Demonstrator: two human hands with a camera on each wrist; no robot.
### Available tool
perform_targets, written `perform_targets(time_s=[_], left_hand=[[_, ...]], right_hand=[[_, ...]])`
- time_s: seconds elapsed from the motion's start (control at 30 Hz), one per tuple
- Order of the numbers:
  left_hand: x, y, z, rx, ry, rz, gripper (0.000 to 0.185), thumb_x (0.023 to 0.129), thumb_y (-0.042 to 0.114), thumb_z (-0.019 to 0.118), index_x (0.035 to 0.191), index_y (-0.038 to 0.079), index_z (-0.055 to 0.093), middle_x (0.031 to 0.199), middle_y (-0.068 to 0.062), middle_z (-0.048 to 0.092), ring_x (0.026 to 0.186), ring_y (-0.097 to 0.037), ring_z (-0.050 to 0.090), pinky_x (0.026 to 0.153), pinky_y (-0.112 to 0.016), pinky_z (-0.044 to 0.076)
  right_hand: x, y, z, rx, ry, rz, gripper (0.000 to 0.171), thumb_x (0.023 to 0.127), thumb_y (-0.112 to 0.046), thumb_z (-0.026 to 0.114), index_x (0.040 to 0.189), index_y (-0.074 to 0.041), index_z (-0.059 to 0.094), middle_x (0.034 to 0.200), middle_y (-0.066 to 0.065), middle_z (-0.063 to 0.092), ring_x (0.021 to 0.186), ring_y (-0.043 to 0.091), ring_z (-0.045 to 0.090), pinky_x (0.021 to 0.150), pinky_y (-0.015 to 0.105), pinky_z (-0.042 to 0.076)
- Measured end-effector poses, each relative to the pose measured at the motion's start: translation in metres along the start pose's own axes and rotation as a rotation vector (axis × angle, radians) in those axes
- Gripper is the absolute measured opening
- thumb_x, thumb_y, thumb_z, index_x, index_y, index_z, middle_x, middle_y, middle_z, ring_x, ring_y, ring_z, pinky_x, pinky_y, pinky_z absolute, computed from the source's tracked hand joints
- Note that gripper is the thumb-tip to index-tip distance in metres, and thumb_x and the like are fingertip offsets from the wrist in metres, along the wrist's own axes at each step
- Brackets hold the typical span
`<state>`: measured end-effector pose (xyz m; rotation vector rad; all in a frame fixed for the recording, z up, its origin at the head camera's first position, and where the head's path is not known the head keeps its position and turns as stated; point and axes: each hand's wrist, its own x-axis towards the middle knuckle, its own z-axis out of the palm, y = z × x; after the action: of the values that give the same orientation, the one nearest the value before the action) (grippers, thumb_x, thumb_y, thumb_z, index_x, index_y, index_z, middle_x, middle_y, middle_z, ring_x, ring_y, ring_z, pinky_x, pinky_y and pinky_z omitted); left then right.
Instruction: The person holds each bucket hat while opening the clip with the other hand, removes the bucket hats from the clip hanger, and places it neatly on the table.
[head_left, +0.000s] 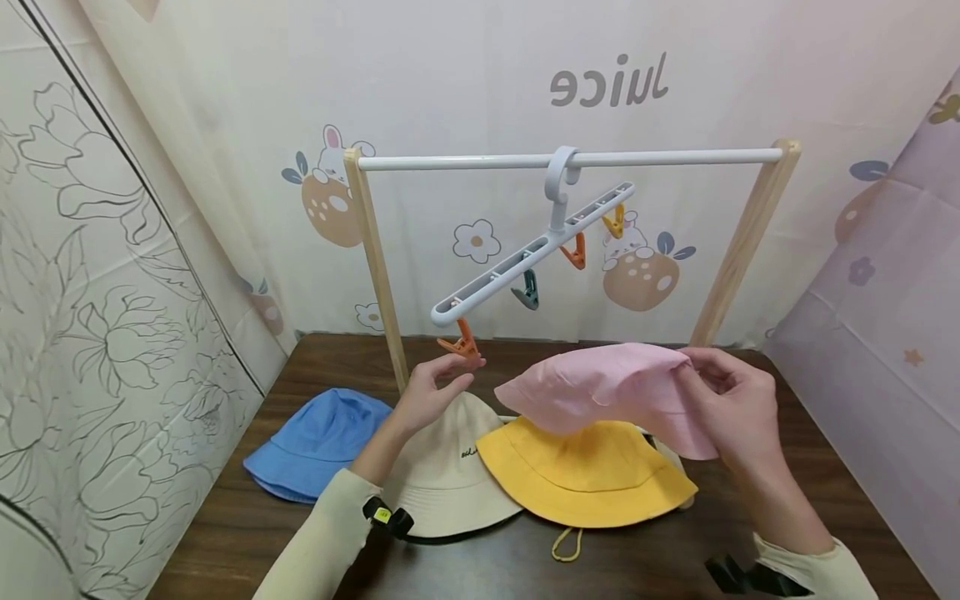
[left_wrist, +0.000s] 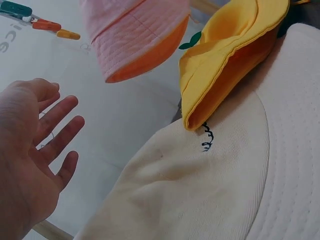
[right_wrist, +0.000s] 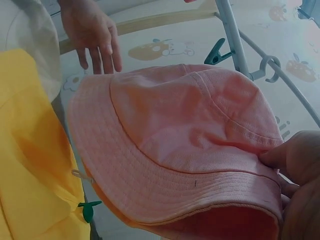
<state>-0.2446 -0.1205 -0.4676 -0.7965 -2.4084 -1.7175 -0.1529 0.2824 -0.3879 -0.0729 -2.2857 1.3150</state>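
Note:
A pink bucket hat (head_left: 600, 385) is held up by its right end in my right hand (head_left: 738, 408), thumb on the outside in the right wrist view. Its underside looks orange in the left wrist view. My left hand (head_left: 431, 398) is raised just below an orange clip (head_left: 465, 340) at the near end of a white hanger (head_left: 498, 277). In the left wrist view the fingers of that hand (left_wrist: 30, 155) are loosely spread and hold nothing. Whether a fingertip touches the clip I cannot tell.
A yellow bucket hat (head_left: 592, 479) overlaps a cream one (head_left: 442, 483) on the brown table (head_left: 217, 550); a blue hat (head_left: 322, 442) lies left. The hanger hooks over a white rail (head_left: 465, 162) between wooden posts (head_left: 738, 250). Teal (head_left: 528, 290), orange (head_left: 576, 252) and yellow (head_left: 615, 221) clips hang farther along.

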Motion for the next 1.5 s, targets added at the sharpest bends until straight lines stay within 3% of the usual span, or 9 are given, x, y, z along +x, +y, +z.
perform_targets(time_s=[0.07, 0.23, 0.4, 0.63, 0.87, 1.0, 1.2, 1.4, 1.5], left_hand=[[-0.001, 0.001, -0.002, 0.001, 0.002, 0.001, 0.03, 0.111, 0.007, 0.068, 0.139, 0.0, 0.075, 0.143, -0.019, 0.079, 0.135, -0.041, 0.074, 0.116, -0.054, 0.058], [-0.006, 0.003, -0.007, 0.008, 0.004, 0.006, 0.03, 0.11, 0.006, 0.068, 0.139, 0.001, 0.074, 0.142, -0.019, 0.08, 0.134, -0.036, 0.075, 0.117, -0.051, 0.058], [-0.013, 0.005, -0.011, 0.02, -0.003, 0.014, 0.033, 0.111, 0.006, 0.067, 0.143, 0.0, 0.072, 0.142, -0.019, 0.079, 0.138, -0.041, 0.072, 0.118, -0.053, 0.057], [-0.02, 0.011, -0.016, 0.052, -0.01, 0.02, 0.035, 0.111, 0.006, 0.067, 0.146, 0.004, 0.072, 0.142, -0.015, 0.08, 0.139, -0.037, 0.072, 0.117, -0.058, 0.056], [-0.026, 0.016, -0.024, 0.084, 0.003, 0.018, 0.036, 0.111, 0.008, 0.07, 0.146, 0.007, 0.073, 0.14, -0.014, 0.082, 0.136, -0.037, 0.074, 0.109, -0.045, 0.056], [-0.03, 0.016, -0.028, 0.093, 0.012, 0.014, 0.036, 0.111, 0.009, 0.069, 0.147, 0.007, 0.072, 0.14, -0.013, 0.082, 0.137, -0.037, 0.073, 0.106, -0.038, 0.056], [-0.034, 0.019, -0.033, 0.086, 0.011, 0.024, 0.037, 0.111, 0.008, 0.068, 0.148, 0.008, 0.072, 0.141, -0.013, 0.082, 0.139, -0.037, 0.072, 0.109, -0.047, 0.056], [-0.04, 0.02, -0.036, 0.109, 0.007, 0.02, 0.037, 0.111, 0.006, 0.067, 0.148, 0.006, 0.071, 0.141, -0.012, 0.082, 0.138, -0.034, 0.073, 0.109, -0.046, 0.055], [-0.043, 0.022, -0.037, 0.106, 0.004, 0.009, 0.038, 0.111, 0.007, 0.067, 0.148, 0.007, 0.071, 0.14, -0.012, 0.082, 0.139, -0.036, 0.073, 0.111, -0.054, 0.054]], right_hand=[[-0.001, 0.001, -0.003, -0.004, 0.001, -0.004, 0.025, 0.102, -0.011, 0.082, 0.124, 0.003, 0.081, 0.089, -0.039, 0.072, 0.081, -0.009, 0.069, 0.075, 0.006, 0.055], [-0.004, 0.005, -0.012, 0.003, -0.005, -0.001, 0.022, 0.1, -0.009, 0.084, 0.12, 0.002, 0.083, 0.086, -0.037, 0.074, 0.079, -0.009, 0.07, 0.074, 0.006, 0.054], [-0.005, 0.013, -0.023, 0.008, -0.026, 0.008, 0.017, 0.1, -0.007, 0.084, 0.117, -0.005, 0.085, 0.087, -0.036, 0.075, 0.078, -0.007, 0.069, 0.072, 0.008, 0.054], [-0.004, 0.024, -0.038, 0.037, -0.05, -0.038, 0.023, 0.099, 0.0, 0.082, 0.114, -0.016, 0.086, 0.088, -0.034, 0.077, 0.072, -0.002, 0.066, 0.065, 0.011, 0.052], [0.002, 0.039, -0.057, 0.06, -0.085, -0.109, 0.034, 0.096, 0.011, 0.079, 0.109, -0.019, 0.087, 0.088, -0.033, 0.079, 0.067, -0.006, 0.068, 0.063, 0.011, 0.052], [0.008, 0.049, -0.068, 0.065, -0.111, -0.106, 0.039, 0.097, 0.012, 0.078, 0.108, -0.024, 0.087, 0.087, -0.033, 0.079, 0.066, -0.006, 0.067, 0.062, 0.01, 0.051], [0.012, 0.058, -0.078, 0.091, -0.139, -0.069, 0.045, 0.098, 0.013, 0.075, 0.107, -0.029, 0.087, 0.087, -0.032, 0.08, 0.066, -0.006, 0.067, 0.061, 0.011, 0.05], [0.013, 0.06, -0.081, 0.099, -0.167, -0.042, 0.042, 0.1, 0.009, 0.075, 0.107, -0.031, 0.087, 0.087, -0.031, 0.08, 0.064, -0.003, 0.065, 0.058, 0.015, 0.049], [0.013, 0.061, -0.081, 0.119, -0.176, -0.041, 0.045, 0.1, 0.011, 0.074, 0.107, -0.031, 0.087, 0.088, -0.03, 0.081, 0.064, -0.002, 0.065, 0.058, 0.015, 0.05]])
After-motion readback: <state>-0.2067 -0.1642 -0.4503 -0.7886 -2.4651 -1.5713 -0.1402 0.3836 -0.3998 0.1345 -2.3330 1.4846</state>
